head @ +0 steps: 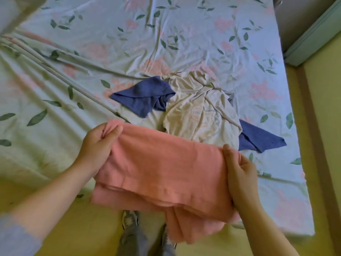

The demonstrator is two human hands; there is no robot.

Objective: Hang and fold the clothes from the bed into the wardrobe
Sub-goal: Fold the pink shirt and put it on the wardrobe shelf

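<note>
We see the left hand [99, 143] pinching the folded pink garment [162, 169] at its ten o'clock corner, with the thumb pressed on top and the fingers curled round a bunch of cloth. The right hand [239, 174] grips the garment's three o'clock edge, thumb on the upper face and fingers tucked beneath. Between them the pink cloth is stretched in flat layers over the near edge of the bed [184, 34], and a loose tail hangs at five o'clock above the floor [73, 228]. Just beyond, at twelve to one o'clock, we find a crumpled beige shirt [199, 111] on the sheet (floral, creased). It lies over a blue garment [144, 98] that shows at the shirt's nine o'clock and again at its four o'clock. A grey shoe [130, 218] stands at the frame's six o'clock, and a pale blue sleeve [16, 241] sits at seven o'clock
</note>
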